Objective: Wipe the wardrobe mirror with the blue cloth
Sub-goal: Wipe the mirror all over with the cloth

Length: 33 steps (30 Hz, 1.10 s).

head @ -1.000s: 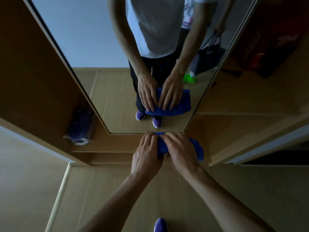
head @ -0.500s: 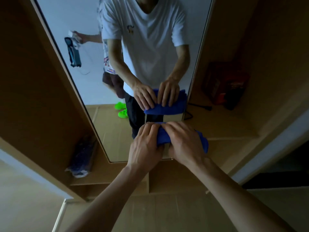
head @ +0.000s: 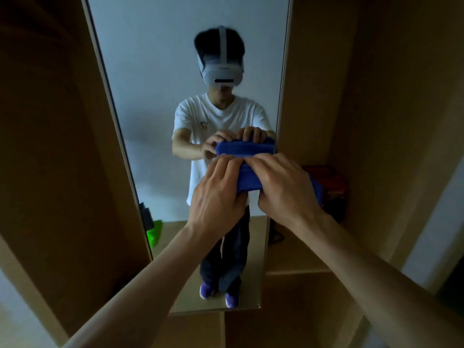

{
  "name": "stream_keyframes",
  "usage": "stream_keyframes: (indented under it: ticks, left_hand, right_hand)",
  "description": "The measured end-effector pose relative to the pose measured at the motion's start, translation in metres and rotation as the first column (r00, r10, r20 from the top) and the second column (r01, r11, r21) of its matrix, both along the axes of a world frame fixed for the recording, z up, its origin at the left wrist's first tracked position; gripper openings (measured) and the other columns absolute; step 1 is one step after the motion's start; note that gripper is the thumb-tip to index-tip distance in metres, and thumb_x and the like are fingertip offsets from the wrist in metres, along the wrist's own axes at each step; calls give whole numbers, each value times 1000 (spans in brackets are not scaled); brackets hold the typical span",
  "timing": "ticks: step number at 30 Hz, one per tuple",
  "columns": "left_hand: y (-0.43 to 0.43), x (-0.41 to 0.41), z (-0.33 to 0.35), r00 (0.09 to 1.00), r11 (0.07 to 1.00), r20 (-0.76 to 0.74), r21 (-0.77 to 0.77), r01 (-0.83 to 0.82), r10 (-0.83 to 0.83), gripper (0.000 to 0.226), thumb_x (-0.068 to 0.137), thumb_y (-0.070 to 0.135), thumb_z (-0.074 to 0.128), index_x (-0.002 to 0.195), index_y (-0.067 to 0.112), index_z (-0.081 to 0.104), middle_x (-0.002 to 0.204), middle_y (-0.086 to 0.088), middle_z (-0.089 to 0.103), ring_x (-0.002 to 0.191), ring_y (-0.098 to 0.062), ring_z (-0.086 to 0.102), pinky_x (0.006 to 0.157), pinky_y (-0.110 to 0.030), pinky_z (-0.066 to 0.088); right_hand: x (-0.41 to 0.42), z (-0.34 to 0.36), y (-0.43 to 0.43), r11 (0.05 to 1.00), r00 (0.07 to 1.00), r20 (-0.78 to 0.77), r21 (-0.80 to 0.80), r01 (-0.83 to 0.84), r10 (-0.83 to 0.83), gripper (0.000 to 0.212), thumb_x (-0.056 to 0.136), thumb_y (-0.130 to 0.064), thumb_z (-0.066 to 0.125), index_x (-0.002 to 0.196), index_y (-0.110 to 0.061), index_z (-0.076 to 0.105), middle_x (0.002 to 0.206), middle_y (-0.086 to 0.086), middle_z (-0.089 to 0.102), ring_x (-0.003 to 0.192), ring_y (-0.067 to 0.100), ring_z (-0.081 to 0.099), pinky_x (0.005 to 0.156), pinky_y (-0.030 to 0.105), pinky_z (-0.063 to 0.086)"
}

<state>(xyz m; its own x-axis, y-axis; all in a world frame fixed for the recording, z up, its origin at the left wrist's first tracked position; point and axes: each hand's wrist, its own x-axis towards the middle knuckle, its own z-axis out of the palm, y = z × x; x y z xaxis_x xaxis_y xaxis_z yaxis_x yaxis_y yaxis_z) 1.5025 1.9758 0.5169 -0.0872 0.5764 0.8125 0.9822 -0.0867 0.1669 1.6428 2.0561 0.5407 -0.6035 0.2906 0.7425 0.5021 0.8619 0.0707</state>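
The tall wardrobe mirror (head: pixel 155 96) stands straight ahead between brown wooden panels and reflects me. A folded blue cloth (head: pixel 247 179) lies against the glass near the mirror's right edge, at about mid-height. My left hand (head: pixel 216 197) grips its left part, fingers over the top and thumb underneath. My right hand (head: pixel 286 187) covers and grips its right part, which sticks out past my knuckles. The reflection shows the fingers of both hands curled over the cloth's upper edge.
A dark wooden side panel (head: pixel 50 146) rises on the left. To the right of the mirror is an open wardrobe compartment with a red box (head: pixel 331 182) on its shelf (head: pixel 296 262). Something bright green (head: pixel 155 232) shows in the mirror's lower left.
Both hands have slid the cloth upward along the glass, from the mirror's bottom edge to about mid-height. My view has tilted up with them.
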Motion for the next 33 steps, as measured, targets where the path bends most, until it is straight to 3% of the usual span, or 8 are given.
stream_keyframes:
  ticks: [2, 5, 12, 15, 18, 22, 26, 33]
  left_hand:
    - [2, -2, 22, 999, 999, -38, 48, 1, 1, 49, 82, 11, 69, 130, 7, 58, 129, -8, 61, 117, -28, 57, 74, -33, 53]
    - [6, -6, 52, 996, 994, -87, 110, -9, 18, 49, 82, 8, 72, 129, 5, 59, 128, -10, 61, 114, -30, 59, 71, -29, 49]
    - [16, -6, 121, 978, 965, -193, 263, -26, 79, 51, 79, 5, 71, 129, 4, 61, 129, -11, 64, 121, -28, 56, 76, -27, 49]
    - [22, -6, 147, 967, 957, -235, 289, -24, 96, 51, 82, 9, 65, 132, 4, 59, 132, -12, 62, 122, -30, 56, 70, -34, 52]
    - [31, -7, 172, 955, 949, -278, 315, -13, 106, 51, 86, 10, 66, 136, 5, 56, 136, -11, 58, 127, -29, 53, 77, -35, 53]
    - [44, -8, 202, 945, 939, -294, 342, -37, 145, 55, 86, 11, 73, 138, 5, 54, 139, -11, 56, 130, -29, 52, 80, -39, 57]
    - [57, -11, 234, 926, 925, -323, 375, -64, 195, 63, 85, 16, 75, 141, 4, 50, 142, -13, 53, 134, -30, 49, 83, -41, 59]
    - [72, -16, 284, 892, 893, -334, 427, -144, 304, 59, 83, 16, 76, 136, 4, 52, 139, -14, 54, 128, -31, 53, 80, -44, 58]
  right_hand:
    - [-2, 22, 1, 999, 1000, -26, 52, -14, 16, 51, 83, -15, 46, 132, -11, 59, 125, 5, 64, 109, 27, 59, 95, 39, 49]
    - [-4, 52, 6, 993, 998, -56, 113, -27, 33, 55, 76, -3, 60, 131, -11, 59, 123, 5, 64, 108, 28, 59, 95, 41, 49]
    - [-7, 115, 22, 962, 990, -128, 274, -14, 51, 58, 71, 3, 64, 128, -7, 60, 121, 10, 64, 101, 30, 59, 87, 43, 51]
    - [-6, 138, 33, 939, 986, -154, 343, -2, 59, 58, 75, -1, 61, 133, -5, 56, 126, 12, 62, 104, 33, 59, 87, 45, 52]
    - [-6, 161, 45, 909, 985, -167, 415, 28, 46, 53, 83, -14, 51, 135, -4, 54, 130, 13, 60, 108, 35, 58, 89, 47, 51]
    - [-9, 194, 62, 854, 981, -191, 514, 79, 24, 57, 79, -12, 73, 133, -6, 54, 131, 14, 59, 109, 35, 58, 90, 48, 52]
    - [-9, 228, 74, 795, 964, -267, 583, 167, -7, 55, 85, -12, 67, 137, -10, 52, 138, 13, 55, 117, 34, 54, 94, 45, 48]
    - [-14, 281, 82, 764, 956, -290, 608, 217, -41, 55, 87, -14, 65, 140, -16, 50, 136, 11, 55, 117, 33, 53, 97, 44, 43]
